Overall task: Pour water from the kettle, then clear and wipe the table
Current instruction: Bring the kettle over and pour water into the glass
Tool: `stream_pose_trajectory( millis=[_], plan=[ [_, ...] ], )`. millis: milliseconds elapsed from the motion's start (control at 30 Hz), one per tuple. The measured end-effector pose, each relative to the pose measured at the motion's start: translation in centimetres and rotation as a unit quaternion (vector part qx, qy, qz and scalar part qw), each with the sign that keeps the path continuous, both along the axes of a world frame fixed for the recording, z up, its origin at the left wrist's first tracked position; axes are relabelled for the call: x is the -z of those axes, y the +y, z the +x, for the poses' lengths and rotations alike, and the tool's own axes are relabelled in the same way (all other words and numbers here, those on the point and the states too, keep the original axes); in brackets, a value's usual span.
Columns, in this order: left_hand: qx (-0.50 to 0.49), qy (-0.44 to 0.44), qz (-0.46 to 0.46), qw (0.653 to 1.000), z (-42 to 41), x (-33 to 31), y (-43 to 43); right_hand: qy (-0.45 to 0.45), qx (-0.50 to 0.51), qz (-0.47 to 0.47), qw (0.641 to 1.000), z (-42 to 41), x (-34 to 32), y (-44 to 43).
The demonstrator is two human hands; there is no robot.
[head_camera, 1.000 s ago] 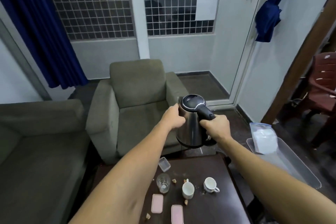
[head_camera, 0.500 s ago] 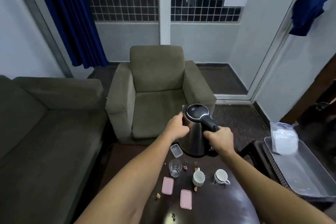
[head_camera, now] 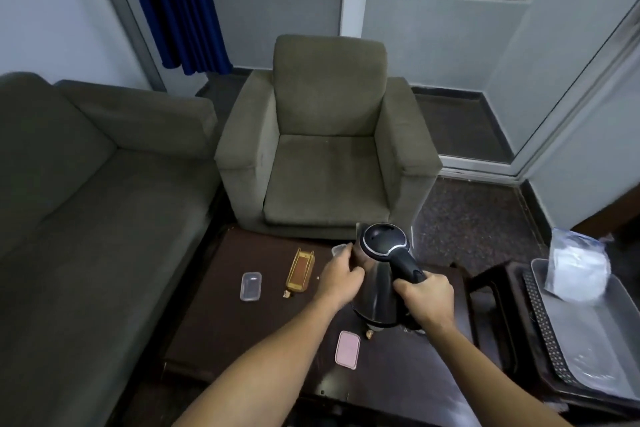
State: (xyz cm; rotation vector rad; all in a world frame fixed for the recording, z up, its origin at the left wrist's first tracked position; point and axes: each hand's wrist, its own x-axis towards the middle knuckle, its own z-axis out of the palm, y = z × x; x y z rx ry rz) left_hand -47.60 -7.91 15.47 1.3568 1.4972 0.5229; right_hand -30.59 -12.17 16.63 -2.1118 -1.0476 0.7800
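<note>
A big gray-green sofa (head_camera: 86, 218) fills the left side. A blue curtain (head_camera: 173, 3) hangs by the wall behind it. Next to the sofa is the dark brown desk (head_camera: 214, 315).

On the left part of the desk lies a small clear box (head_camera: 250, 286), flat. Just beside it, to the right, is a long gold holder (head_camera: 300, 270) with a brown inside. A little crumb (head_camera: 286, 294) sits at its near end. Behind the desk, in the middle, stands a gray-green armchair (head_camera: 325, 135).

Then comes the left hand (head_camera: 341, 282). Its fingers (head_camera: 353, 272) are curled round the side of the kettle (head_camera: 377, 302) and touch the shiny metal. A small clear tub (head_camera: 338, 249) peeks out just behind this hand. Nearer to the person, a pink card (head_camera: 347, 349) lies flat on the desk, with another crumb (head_camera: 370, 333) close by.

The kettle is over the right part of the desk, between the two hands. It is silver, and its black lid (head_camera: 382, 240) is closed. I cannot tell if its bottom touches the desk. The right hand (head_camera: 424, 298) grips the black handle (head_camera: 405, 263), wrapped all the way round it.

Far right, apart from the desk, a gray tray (head_camera: 595, 350) holds a see-through bag (head_camera: 576, 270) with something white inside.
</note>
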Motion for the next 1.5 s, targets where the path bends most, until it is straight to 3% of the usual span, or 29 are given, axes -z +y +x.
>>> stream_pose_trajectory(
  millis=[433,833,1500],
  plan=[
    [-0.080,-0.052,-0.079,0.992,1.3,11.1,-4.5,-0.007,-0.018,-0.089,0.996,1.1,6.8,-2.5],
    [-0.113,-0.104,-0.054,0.987,0.5,17.8,-4.6,-0.013,-0.019,-0.135,0.991,-0.5,10.8,-0.2],
    [-0.133,-0.053,-0.040,0.989,-1.7,22.0,-6.9,-0.013,-0.025,-0.208,0.978,-4.9,13.5,-0.6]
  ],
)
